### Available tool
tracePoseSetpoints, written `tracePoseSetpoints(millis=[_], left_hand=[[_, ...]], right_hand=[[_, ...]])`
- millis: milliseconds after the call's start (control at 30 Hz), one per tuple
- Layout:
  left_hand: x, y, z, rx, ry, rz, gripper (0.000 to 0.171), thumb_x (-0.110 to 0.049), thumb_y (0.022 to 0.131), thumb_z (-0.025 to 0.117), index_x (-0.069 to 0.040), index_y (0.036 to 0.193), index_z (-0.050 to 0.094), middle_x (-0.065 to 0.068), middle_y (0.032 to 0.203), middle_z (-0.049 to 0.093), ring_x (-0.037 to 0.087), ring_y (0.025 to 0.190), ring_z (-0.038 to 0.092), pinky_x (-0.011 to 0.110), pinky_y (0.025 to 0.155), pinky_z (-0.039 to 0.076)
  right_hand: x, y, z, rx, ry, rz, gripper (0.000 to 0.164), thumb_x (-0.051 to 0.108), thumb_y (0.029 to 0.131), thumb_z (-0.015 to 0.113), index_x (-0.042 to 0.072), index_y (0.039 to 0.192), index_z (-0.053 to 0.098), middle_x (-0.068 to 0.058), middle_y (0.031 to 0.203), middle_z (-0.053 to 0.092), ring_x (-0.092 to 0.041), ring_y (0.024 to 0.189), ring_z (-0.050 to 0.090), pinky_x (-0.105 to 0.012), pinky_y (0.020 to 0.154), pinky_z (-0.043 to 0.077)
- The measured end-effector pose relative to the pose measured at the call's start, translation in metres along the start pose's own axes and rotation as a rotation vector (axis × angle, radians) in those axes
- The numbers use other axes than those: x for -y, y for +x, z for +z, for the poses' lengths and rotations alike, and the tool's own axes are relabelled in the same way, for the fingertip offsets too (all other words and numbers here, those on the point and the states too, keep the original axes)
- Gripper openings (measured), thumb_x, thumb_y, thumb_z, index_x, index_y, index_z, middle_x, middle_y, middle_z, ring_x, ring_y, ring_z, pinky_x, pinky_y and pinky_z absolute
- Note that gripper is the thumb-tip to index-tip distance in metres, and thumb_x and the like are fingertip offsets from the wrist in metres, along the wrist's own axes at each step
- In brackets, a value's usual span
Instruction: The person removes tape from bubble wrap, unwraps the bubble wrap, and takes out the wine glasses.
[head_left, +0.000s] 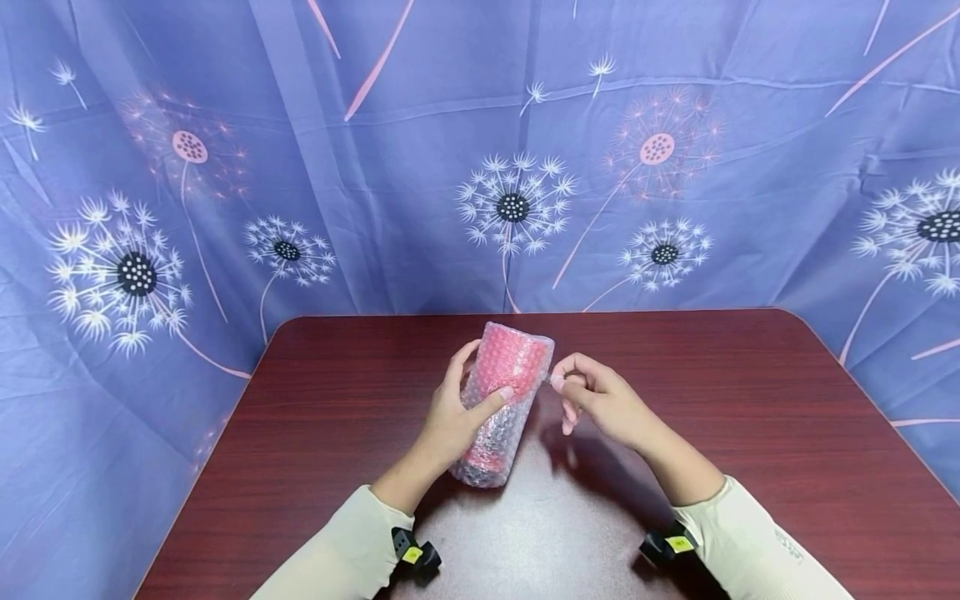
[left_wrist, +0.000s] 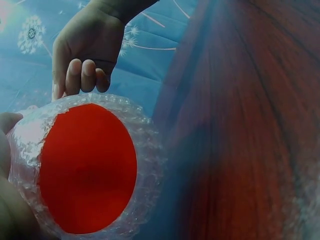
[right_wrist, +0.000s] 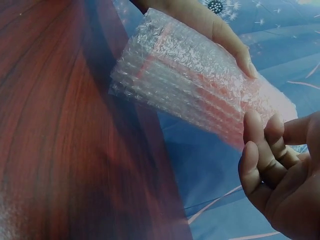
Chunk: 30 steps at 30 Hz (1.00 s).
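A red cylinder [head_left: 517, 354] wrapped in clear bubble wrap [right_wrist: 175, 70] is held tilted over the table, its top leaning away to the right. My left hand [head_left: 450, 421] grips it from the left, with the thumb across the front and the fingers behind. In the left wrist view the cylinder's flat red end [left_wrist: 90, 170] shows, ringed by layers of wrap. At the upper right edge of the wrap, my right hand [head_left: 611, 408] pinches the wrap between thumb and forefinger. Its other fingers are loosely curled, visible in the right wrist view beside the roll.
The dark red wooden table [head_left: 337, 400] spreads under both hands, a bright glare near its front. Behind and at the sides hangs a blue cloth [head_left: 405, 208] with dandelion prints. Black wrist cameras sit at both cuffs.
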<state>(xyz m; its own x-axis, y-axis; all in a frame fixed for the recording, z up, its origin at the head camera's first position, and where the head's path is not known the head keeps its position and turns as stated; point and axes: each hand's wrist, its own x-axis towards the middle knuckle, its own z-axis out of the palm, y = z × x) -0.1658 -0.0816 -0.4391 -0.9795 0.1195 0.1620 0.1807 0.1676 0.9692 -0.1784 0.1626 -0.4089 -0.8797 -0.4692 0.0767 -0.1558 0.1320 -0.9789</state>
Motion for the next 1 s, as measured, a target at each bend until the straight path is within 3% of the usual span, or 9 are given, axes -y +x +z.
tracePoseSetpoints(millis=[133,300,500,767,1000], left_hand=[[-0.0004,-0.0008,-0.0002,-0.003,-0.002,0.0,0.078,-0.033,0.088,0.078,-0.037,0.153,0.035,0.003,0.138,0.059,0.022,0.114,0.063,0.038,0.092,0.057],[-0.0001,-0.001,0.0004,-0.002,-0.001,0.013,0.079,-0.031,0.088,0.078,-0.036,0.153,0.034,0.004,0.139,0.058,0.023,0.114,0.063,0.038,0.092,0.057],[0.0006,-0.0009,0.0006,0.008,-0.008,0.015,0.077,-0.032,0.088,0.078,-0.038,0.152,0.035,0.004,0.137,0.059,0.023,0.113,0.064,0.037,0.09,0.058],[0.0003,-0.0014,0.0013,0.018,-0.009,-0.014,0.079,-0.035,0.087,0.079,-0.04,0.152,0.035,0.0,0.139,0.059,0.022,0.113,0.064,0.037,0.087,0.059],[-0.0006,-0.0024,0.0033,0.022,0.023,-0.018,0.079,-0.036,0.086,0.08,-0.042,0.152,0.035,0.0,0.138,0.059,0.022,0.111,0.065,0.036,0.087,0.058]], right_hand=[[-0.0003,-0.0003,0.0,0.007,0.006,0.0,0.013,0.009,0.105,0.05,-0.003,0.11,0.051,-0.008,0.066,0.057,-0.023,0.058,0.067,-0.043,0.062,0.062],[-0.0021,0.0005,-0.0001,0.018,-0.026,-0.007,0.014,0.009,0.105,0.049,-0.003,0.109,0.051,-0.018,0.075,0.068,-0.026,0.069,0.073,-0.044,0.068,0.062],[-0.0027,0.0011,0.0002,0.036,-0.036,-0.03,0.014,0.009,0.105,0.047,-0.004,0.109,0.049,-0.027,0.084,0.07,-0.026,0.075,0.075,-0.047,0.071,0.062],[-0.0034,0.0014,0.0001,0.032,-0.062,-0.065,0.015,0.009,0.102,0.056,-0.006,0.104,0.051,-0.015,0.075,0.07,-0.026,0.074,0.074,-0.041,0.068,0.061],[-0.004,0.0018,-0.0009,0.045,-0.025,-0.099,0.018,0.01,0.101,0.059,-0.006,0.097,0.05,-0.016,0.065,0.06,-0.035,0.067,0.071,-0.039,0.076,0.062]])
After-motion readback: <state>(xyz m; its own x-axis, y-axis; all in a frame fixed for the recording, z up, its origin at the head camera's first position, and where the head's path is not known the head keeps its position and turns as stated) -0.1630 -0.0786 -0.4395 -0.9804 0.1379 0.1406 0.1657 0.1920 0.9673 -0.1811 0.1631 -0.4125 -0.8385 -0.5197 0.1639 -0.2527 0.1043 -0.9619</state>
